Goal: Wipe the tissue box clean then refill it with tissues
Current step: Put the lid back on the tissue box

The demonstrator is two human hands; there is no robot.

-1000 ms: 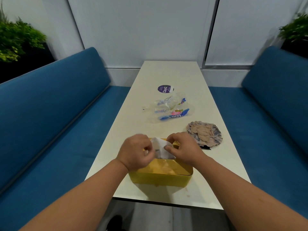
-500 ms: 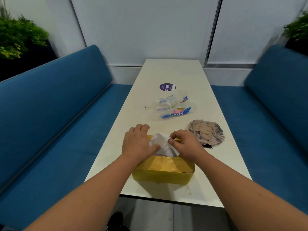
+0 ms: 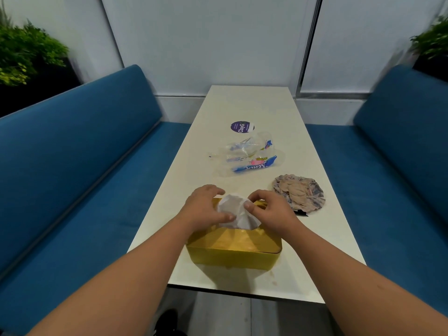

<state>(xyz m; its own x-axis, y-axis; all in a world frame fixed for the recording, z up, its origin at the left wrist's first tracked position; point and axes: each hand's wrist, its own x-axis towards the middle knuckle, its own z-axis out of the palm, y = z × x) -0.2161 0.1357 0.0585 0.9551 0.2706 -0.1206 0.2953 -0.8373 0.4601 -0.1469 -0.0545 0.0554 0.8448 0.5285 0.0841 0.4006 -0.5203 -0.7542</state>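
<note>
A yellow tissue box (image 3: pixel 232 251) with its lid on sits at the near end of the white table (image 3: pixel 261 107). A white tissue (image 3: pixel 236 212) sticks up out of the lid's slot. My left hand (image 3: pixel 206 207) rests on the far left part of the lid, its thumb against the tissue and its fingers laid over the box's far edge. My right hand (image 3: pixel 269 209) pinches the tissue's upper right side between thumb and forefinger.
An empty clear tissue wrapper (image 3: pixel 247 156) with blue print lies mid-table, a round purple sticker (image 3: pixel 241 126) beyond it. A crumpled brownish rag (image 3: pixel 299 195) lies right of the box. Blue benches (image 3: pixel 80 166) flank the table, with plants (image 3: pixel 26 52) behind them.
My left hand let go of the tissue, opened and settled flat on the lid. More of the tissue now stands out of the slot. The view has shifted slightly.
</note>
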